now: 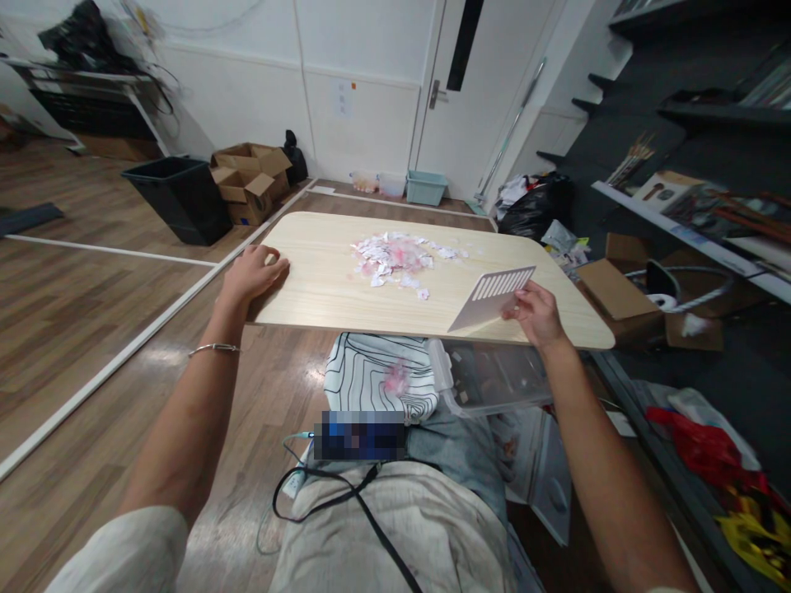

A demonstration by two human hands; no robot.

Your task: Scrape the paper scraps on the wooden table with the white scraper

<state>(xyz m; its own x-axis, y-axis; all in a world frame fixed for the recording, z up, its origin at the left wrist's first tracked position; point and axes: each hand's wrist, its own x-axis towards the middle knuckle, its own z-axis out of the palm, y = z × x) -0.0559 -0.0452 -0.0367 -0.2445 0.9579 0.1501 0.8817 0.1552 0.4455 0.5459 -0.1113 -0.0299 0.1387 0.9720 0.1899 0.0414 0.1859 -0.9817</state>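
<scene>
A pale wooden tabletop [315, 272] lies in front of me, with a loose pile of torn white paper scraps [389, 255] near its middle. Pinkish fluff or powder is mixed into the scraps. At the table's left edge rests my left hand [253, 273], fingers loosely bent and apart on the top, holding nothing. My right hand [536, 313] pinches a flat, light-coloured slotted plate [488, 298] between thumb and fingers. This plate is tilted up near the front right edge, its row of slots uppermost, to the right of the scraps.
Below the table's front edge are a clear plastic box [494, 379], a white cushion with black lines [352, 371] and a phone-like device on my lap. A black bin [179, 198] and cardboard boxes [250, 177] stand left; shelves [685, 239] and another carton line the right.
</scene>
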